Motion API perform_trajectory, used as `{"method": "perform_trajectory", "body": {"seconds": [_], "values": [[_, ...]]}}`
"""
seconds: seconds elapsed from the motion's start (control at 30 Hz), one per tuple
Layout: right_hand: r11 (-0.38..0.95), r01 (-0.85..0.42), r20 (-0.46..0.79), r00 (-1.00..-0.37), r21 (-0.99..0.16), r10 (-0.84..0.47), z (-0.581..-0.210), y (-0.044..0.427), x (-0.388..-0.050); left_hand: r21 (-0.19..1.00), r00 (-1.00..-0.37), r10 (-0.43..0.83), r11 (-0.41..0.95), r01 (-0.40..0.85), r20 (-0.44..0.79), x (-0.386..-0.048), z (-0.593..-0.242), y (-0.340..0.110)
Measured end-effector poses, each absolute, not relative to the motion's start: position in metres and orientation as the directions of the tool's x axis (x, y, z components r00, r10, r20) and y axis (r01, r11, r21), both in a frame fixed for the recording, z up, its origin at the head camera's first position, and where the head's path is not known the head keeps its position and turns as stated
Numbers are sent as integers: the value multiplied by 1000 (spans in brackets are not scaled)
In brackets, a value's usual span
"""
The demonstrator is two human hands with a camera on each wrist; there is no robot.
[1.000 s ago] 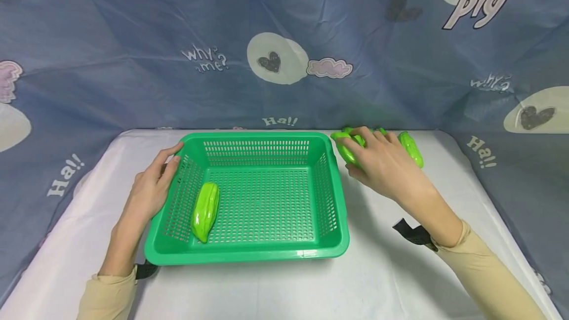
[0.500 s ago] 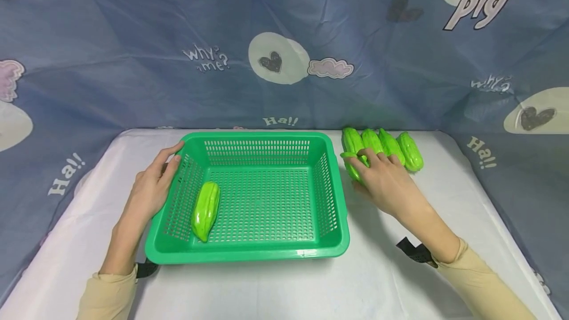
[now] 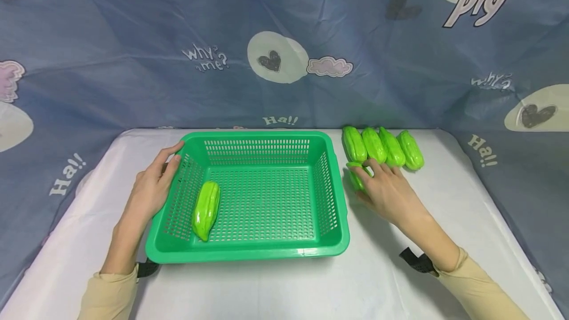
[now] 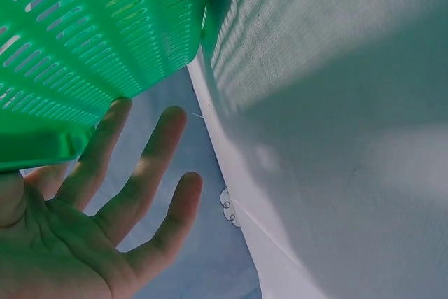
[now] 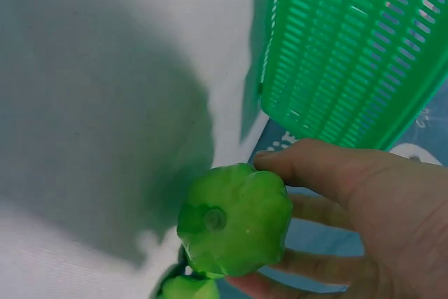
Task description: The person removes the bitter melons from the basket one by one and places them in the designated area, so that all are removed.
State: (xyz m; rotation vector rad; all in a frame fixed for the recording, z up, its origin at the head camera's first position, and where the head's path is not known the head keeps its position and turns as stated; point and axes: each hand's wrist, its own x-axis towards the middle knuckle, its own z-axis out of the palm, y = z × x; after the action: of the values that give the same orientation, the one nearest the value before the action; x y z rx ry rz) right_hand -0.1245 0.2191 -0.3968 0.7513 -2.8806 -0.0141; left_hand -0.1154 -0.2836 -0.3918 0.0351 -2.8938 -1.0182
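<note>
My left hand [image 3: 151,189] is at the left side of a green plastic basket [image 3: 249,255]. Its thumb and forefinger touch the rim; in the left wrist view the other fingers [image 4: 143,180] spread out fairly straight below. One glossy, ribbed green gourd [image 3: 206,211] lies inside the basket on the left. To the right of the basket, my right hand [image 3: 391,191] grips another ribbed gourd [image 5: 234,220] between thumb and fingers, mostly covered by the hand in the head view. Just behind it, several like gourds [image 3: 392,147] lie side by side.
A white cloth [image 3: 284,290] covers the table. At its back edge hangs a blue printed curtain [image 3: 178,98], which also rises on both sides. The basket's right wall stands close to the right hand.
My right hand has drawn its gourd toward me and slightly right, away from the row, which now shows more fully. The left hand and basket have stayed in place.
</note>
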Motion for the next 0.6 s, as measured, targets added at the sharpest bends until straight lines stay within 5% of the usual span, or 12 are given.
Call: {"method": "perform_trajectory", "body": {"seconds": [0.6], "values": [[900,-435,144,-889,33,-435,-409,225,-130,627,-997,-40,779,10,65,-116,-391,-284]]}}
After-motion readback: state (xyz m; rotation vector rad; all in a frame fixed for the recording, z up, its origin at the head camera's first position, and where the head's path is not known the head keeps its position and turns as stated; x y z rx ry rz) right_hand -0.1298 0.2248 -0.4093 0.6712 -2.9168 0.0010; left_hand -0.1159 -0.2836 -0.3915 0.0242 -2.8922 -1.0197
